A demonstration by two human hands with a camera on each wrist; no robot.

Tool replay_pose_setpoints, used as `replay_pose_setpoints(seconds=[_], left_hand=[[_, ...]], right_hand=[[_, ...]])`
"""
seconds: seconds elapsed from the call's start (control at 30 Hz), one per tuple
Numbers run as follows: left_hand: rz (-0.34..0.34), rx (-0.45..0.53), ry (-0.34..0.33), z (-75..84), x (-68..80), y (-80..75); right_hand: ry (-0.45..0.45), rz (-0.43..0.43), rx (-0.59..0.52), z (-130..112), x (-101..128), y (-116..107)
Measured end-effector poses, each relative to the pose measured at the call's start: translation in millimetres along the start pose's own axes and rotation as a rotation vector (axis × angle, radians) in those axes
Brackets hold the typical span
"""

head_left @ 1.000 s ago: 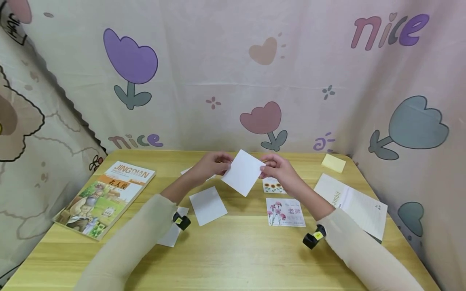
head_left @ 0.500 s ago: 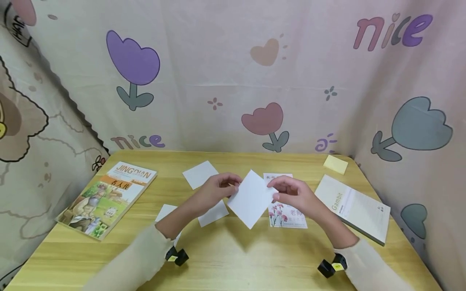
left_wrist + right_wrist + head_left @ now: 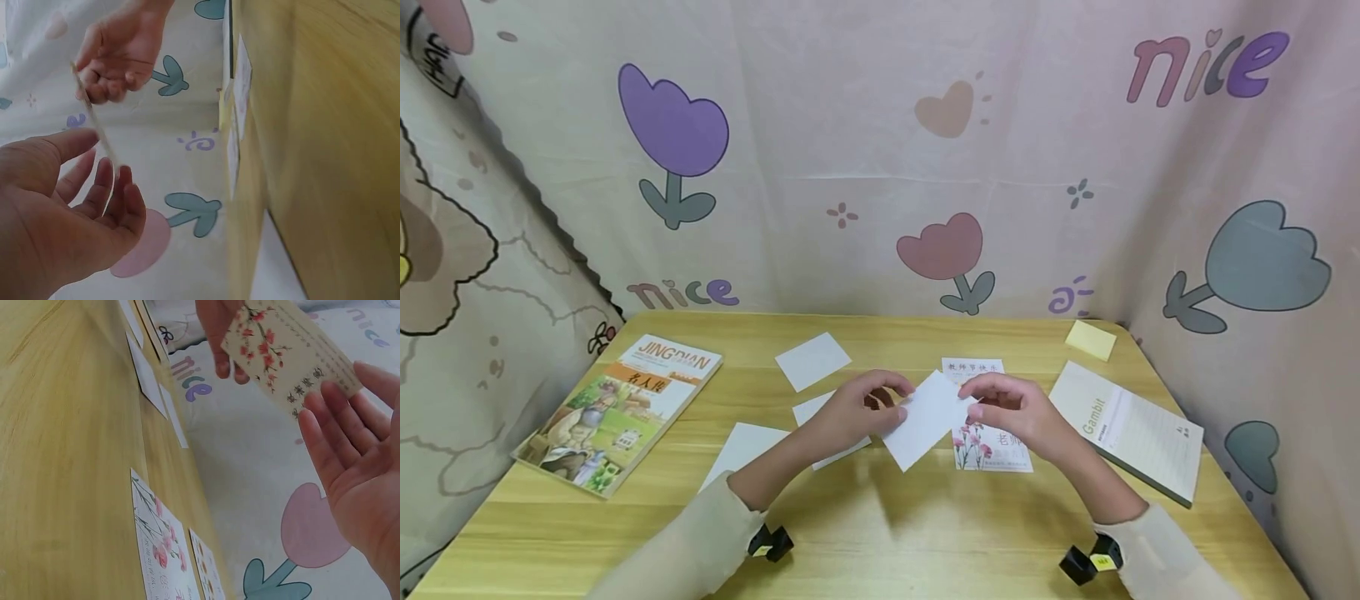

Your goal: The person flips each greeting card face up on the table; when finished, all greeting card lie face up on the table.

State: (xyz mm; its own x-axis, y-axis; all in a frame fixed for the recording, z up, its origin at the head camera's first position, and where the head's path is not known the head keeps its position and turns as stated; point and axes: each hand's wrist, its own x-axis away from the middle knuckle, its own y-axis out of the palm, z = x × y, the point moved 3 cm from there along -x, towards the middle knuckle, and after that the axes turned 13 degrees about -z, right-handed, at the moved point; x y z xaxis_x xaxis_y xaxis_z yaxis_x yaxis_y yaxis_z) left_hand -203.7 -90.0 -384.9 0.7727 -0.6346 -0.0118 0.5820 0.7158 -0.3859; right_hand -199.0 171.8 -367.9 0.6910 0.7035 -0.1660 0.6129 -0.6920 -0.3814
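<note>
Above the middle of the table, both hands hold up a square card (image 3: 925, 425), its blank white side toward the head camera. Its other face, with red blossoms and small characters, shows in the right wrist view. My left hand (image 3: 859, 410) pinches its left corner between thumb and fingers. At the opposite corner, my right hand (image 3: 1021, 417) pinches it the same way. Behind the right hand lies a pink flower card (image 3: 973, 454), and beyond that a sunflower card (image 3: 206, 565), partly hidden in the head view. Three cards lie white side up around the left forearm: a far card (image 3: 812, 361), a middle card (image 3: 811, 407), a near card (image 3: 747, 442).
An illustrated book (image 3: 617, 417) lies at the table's left side. On the right are a pale book marked Gambit (image 3: 1127, 433) and a yellow sticky note pad (image 3: 1091, 340). A patterned curtain (image 3: 820, 100) hangs along the table's (image 3: 887, 550) back and sides.
Both hands have brought the card down and nearer, then turned it slightly, its top corner swinging right. The far white card and the Gambit book's title have come into sight.
</note>
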Motion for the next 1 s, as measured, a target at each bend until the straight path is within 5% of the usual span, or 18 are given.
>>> replay_pose_setpoints(seconds=[0.23,0.53,0.77,1.0], left_hand=[[-0.019,-0.044,0.054,16.6,8.0,7.0],[-0.114,-0.084,0.141,22.9,9.6,13.3],[-0.06,-0.145,0.174,21.1,8.1,11.4],[0.047,-0.079,0.108,14.7,6.5,2.3]], right_hand=[[0.111,0.122,-0.043,4.1,0.1,-2.7],[0.114,0.226,-0.15,5.0,-4.5,-0.6],[0.128,0.254,-0.168,9.1,-6.7,0.7],[0.151,0.256,-0.053,11.0,-7.2,4.5]])
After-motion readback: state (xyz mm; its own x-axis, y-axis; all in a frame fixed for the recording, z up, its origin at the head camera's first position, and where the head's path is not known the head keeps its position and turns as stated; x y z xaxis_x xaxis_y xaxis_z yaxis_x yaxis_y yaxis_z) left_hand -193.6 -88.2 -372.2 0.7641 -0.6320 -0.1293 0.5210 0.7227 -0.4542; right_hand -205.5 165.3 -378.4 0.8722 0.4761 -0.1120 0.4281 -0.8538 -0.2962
